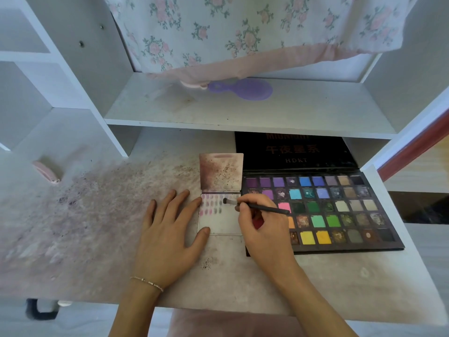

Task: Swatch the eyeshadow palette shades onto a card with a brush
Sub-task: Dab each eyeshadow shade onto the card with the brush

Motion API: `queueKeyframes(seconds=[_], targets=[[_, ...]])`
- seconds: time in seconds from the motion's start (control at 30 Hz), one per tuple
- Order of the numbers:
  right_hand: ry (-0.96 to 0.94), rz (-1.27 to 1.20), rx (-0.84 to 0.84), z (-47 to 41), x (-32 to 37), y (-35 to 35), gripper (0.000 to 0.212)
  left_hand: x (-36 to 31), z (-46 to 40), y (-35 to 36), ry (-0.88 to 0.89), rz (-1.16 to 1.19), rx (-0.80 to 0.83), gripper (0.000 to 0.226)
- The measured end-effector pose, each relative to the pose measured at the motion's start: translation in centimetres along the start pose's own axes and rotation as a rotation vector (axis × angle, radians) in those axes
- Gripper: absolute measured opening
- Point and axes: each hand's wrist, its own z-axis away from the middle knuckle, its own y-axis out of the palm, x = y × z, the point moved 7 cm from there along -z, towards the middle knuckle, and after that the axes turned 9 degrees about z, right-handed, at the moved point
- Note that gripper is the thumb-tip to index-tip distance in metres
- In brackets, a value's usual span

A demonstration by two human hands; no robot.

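Note:
A large open eyeshadow palette (340, 210) with several coloured pans lies on the desk at the right, its black lid (291, 152) leaning back under the shelf. To its left lies a white card (223, 222) bearing several pink, mauve and grey swatches in its upper left part. My left hand (170, 229) lies flat with fingers spread, its fingertips and thumb on the card's left edge. My right hand (262, 224) pinches a thin black brush (262, 207), whose dark tip touches the card's top row.
A stained flap (221, 171) stands up behind the card. The desk top (97, 215) is smeared with purple powder. A purple hairbrush (243, 88) lies on the shelf above, under a floral cloth (243, 32). A pink object (46, 171) sits at the far left.

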Motion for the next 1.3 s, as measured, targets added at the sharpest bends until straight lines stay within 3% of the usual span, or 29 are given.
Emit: queueKeyframes(seconds=[0.4, 0.57, 0.8, 1.03, 1.3], targets=[[-0.092, -0.086, -0.073, 0.7, -0.1, -2.5, 0.024, -0.7, 0.2, 1.1, -0.098, -0.139, 0.093, 0.083], [-0.069, -0.041, -0.181, 1.1, -2.2, -5.9, 0.023, -1.2, 0.6, 1.1, -0.117, -0.109, 0.046, 0.082], [0.070, -0.006, -0.270, 2.1, -5.4, -10.4, 0.035, -1.2, 0.6, 1.2, -0.101, -0.115, 0.015, 0.081], [0.197, 0.021, -0.358, 2.5, -7.7, -12.4, 0.018, -1.1, 0.3, 0.9, -0.093, -0.080, -0.012, 0.081], [0.232, 0.028, -0.330, 2.4, -8.1, -12.2, 0.021, -1.1, 0.5, 1.0, -0.098, -0.085, -0.006, 0.083]])
